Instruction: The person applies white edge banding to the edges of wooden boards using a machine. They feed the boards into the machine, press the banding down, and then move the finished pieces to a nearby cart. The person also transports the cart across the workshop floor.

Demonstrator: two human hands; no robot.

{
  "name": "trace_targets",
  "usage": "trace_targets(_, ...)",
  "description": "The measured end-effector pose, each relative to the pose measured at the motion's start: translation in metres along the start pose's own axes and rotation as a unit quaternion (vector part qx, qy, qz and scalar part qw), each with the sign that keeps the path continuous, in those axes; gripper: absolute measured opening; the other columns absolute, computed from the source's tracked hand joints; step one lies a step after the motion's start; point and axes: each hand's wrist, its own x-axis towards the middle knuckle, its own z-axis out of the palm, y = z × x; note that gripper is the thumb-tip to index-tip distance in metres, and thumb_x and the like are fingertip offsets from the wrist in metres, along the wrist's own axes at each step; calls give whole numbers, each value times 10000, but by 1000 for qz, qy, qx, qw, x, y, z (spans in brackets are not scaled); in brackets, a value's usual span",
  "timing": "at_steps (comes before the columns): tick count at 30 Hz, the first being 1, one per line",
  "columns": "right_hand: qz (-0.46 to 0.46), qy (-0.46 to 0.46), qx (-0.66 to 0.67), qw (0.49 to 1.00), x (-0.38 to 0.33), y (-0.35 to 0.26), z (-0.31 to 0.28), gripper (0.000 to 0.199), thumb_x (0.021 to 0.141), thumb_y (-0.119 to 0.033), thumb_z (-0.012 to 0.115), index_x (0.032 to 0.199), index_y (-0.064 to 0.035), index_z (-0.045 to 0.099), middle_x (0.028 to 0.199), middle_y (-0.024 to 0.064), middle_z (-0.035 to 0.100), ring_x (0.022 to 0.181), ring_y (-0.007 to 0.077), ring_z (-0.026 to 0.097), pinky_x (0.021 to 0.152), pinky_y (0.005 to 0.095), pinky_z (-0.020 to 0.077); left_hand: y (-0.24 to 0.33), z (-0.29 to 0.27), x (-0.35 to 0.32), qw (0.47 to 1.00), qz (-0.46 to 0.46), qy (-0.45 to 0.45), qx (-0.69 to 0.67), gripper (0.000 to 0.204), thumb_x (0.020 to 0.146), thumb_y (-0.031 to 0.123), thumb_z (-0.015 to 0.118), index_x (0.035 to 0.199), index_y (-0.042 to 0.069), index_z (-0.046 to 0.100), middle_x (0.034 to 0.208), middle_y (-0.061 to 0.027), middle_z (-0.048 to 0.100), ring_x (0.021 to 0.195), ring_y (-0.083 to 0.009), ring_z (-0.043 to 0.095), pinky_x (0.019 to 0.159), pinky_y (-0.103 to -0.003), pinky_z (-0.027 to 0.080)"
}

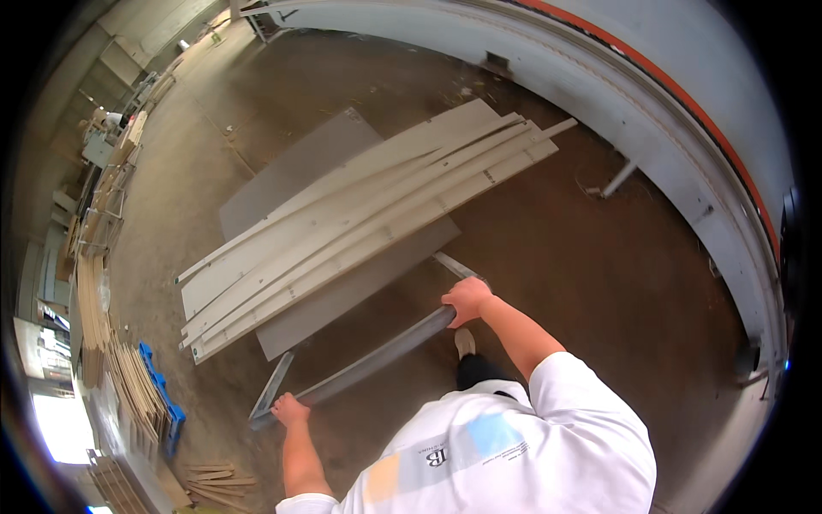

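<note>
We hold grey panel point(368, 364) edge-up: L hand point(289, 409) grips near end, R hand point(467, 300) far end; long axis runs betw. fingers.

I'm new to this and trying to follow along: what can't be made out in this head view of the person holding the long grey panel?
- Fingers of the left hand and right hand: curled over the grey panel, so the grip is hidden.
- The panel's far face: only its edge shows.
- The large grey sheet: mostly covered by the pale boards.
- Stacks along the left rim: too small and bent by the lens.
</note>
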Motion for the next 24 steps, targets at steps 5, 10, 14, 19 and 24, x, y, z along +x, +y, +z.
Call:
trace_targets(5,42,-24,-95,994,92,108,-68,512,638,-496,867,1062,-231,757,1055,-6,748,1131,245,655,1005,450,469,109,-70,65,999,31,1,-12,415,786,313,808,1123,98,696,1222,-107,700,1242,-299,598,1122,-476,382)
trace_targets(10,116,50,-155,980,189,192,-123,486,673,-350,853,1126,-226,728,1146,11,725,1193,247,623,1056,454,430,210,-156,142,992,117,-37,-23,392,767,259,780,1114,96,698,1096,-121,739,1109,-308,678,983,-425,494)
trace_targets(14,158,96,-167,969,267,252,-148,471,717,-277,831,1165,-207,709,1213,50,700,1264,268,602,1173,471,353,270,-182,212,975,201,28,-89,376,732,244,771,1068,101,675,974,-123,747,944,-341,731,840,-466,547)
trace_targets(19,107,-2,-162,981,382,210,-200,473,762,-262,823,1217,-199,710,1284,71,693,1309,293,587,1248,557,273,336,-233,287,955,241,41,-166,326,798,292,733,1062,113,665,989,-134,742,932,-341,734,788,-479,566)
trace_targets(24,148,56,-153,975,509,215,-242,333,818,-160,757,1143,-213,706,1211,80,683,1288,294,584,1271,633,206,365,-295,398,934,302,-38,-186,409,842,306,708,1201,119,646,1130,-143,735,1027,-366,723,867,-500,577)
